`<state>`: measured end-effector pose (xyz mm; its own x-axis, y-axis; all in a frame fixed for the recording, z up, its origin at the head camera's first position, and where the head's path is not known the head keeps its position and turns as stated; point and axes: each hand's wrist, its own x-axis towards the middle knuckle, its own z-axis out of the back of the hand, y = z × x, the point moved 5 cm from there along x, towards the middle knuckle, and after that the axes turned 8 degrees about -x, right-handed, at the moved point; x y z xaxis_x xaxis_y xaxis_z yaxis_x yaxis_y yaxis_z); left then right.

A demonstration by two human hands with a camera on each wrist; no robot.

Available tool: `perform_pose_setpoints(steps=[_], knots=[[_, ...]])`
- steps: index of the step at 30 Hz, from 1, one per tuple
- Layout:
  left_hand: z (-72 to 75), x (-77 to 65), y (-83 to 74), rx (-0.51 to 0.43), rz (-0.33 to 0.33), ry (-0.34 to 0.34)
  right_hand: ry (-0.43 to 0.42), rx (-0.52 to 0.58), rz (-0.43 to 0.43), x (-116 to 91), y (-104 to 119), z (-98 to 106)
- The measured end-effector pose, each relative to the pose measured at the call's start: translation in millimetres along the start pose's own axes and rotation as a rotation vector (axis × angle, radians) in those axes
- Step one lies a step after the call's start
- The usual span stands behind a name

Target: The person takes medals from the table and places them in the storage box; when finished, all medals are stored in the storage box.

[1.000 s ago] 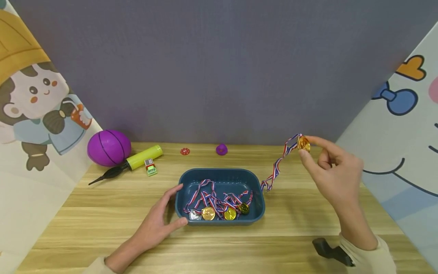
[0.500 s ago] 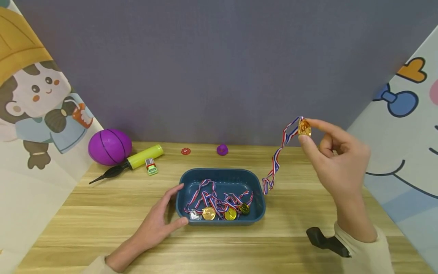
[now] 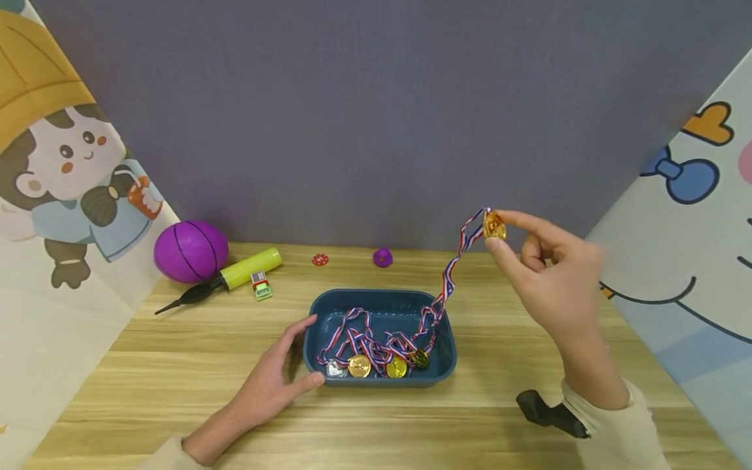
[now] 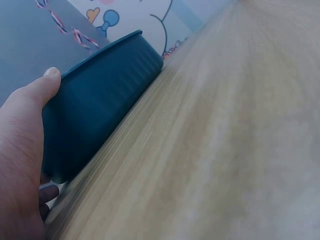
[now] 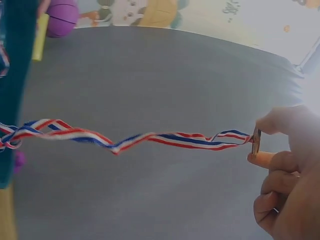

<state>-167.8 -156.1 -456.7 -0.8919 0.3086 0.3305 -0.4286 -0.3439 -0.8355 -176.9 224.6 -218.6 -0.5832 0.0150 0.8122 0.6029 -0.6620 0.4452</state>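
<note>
My right hand (image 3: 558,287) pinches a gold medal (image 3: 494,226) between thumb and index finger, up against the grey wall, above and right of a dark blue plastic tub (image 3: 382,300). From the medal a red, white and blue ribbon (image 5: 190,141) trails down, its lower end inside the tub's right side. Several more medals with ribbons lie in the tub, among them a silver one (image 3: 336,369), a gold one (image 3: 360,366) and a yellowish one (image 3: 396,367). My left hand (image 3: 273,378) holds the tub's left end, thumb at the near corner, as the left wrist view also shows.
Along the back of the wooden table (image 3: 264,431) lie a purple ball (image 3: 190,251), a yellow-green hand pump (image 3: 251,268), a small red and green item (image 3: 261,286), a red chip (image 3: 320,260) and a small purple object (image 3: 382,257). Walls enclose the back and sides.
My right hand rose with the medal, then moved left, bringing the ribbon's loose end from outside the tub's right rim to over its inside. My left hand has stayed on the tub.
</note>
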Motion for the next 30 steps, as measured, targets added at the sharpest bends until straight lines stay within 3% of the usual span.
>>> perform_pose_setpoints(steps=[15,20,30], knots=[[-0.2,0.6,0.9,0.002,0.005,0.000,0.276,-0.212,0.034,-49,-24,-41],[0.6,0.2,0.9,0.001,0.002,0.001,0.369,-0.199,-0.028,-65,-27,-52],[0.3,0.0,1.2,-0.010,-0.002,0.001,0.491,-0.216,-0.037,-89,-40,-70]])
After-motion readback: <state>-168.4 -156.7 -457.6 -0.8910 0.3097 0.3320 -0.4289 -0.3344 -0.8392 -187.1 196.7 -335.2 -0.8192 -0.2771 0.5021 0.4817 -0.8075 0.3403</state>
